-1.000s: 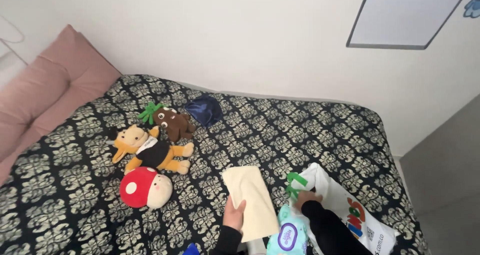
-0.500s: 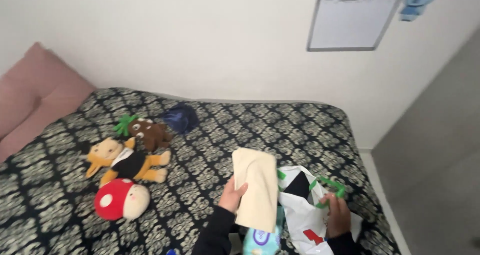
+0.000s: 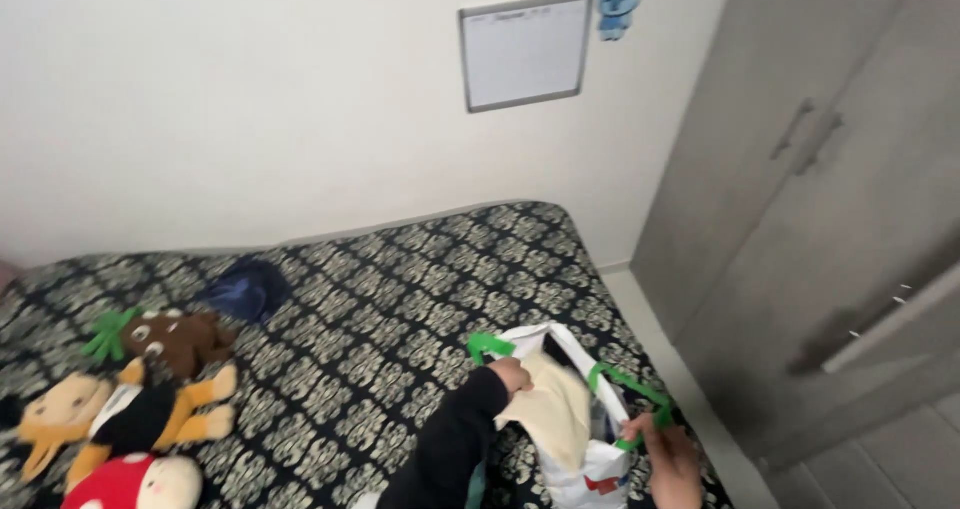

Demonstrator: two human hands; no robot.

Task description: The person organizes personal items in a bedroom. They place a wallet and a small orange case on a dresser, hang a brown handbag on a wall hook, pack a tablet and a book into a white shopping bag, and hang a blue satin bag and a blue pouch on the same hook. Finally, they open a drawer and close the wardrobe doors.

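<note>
A cream cloth (image 3: 555, 409) — earlier held above the bed (image 3: 400, 269) — is now pushed into the white bag (image 3: 585, 469) by the left hand (image 3: 512, 376), gripping it; a green handle (image 3: 630, 384) is pinched by the right hand (image 3: 668, 459).

We see a room under soft, even light, moderately bright, with no single source apparent. The wall (image 3: 250, 99) at the far side is evenly lit and free of glare. Shadows are faint: a soft one lies under the whiteboard (image 3: 527, 51), and the wardrobe (image 3: 820, 219) on the right reads duller and greyer. The whole view is slightly blurred; the soft toys (image 3: 130, 409) near left and the right hand (image 3: 672, 464) smear most.
</note>
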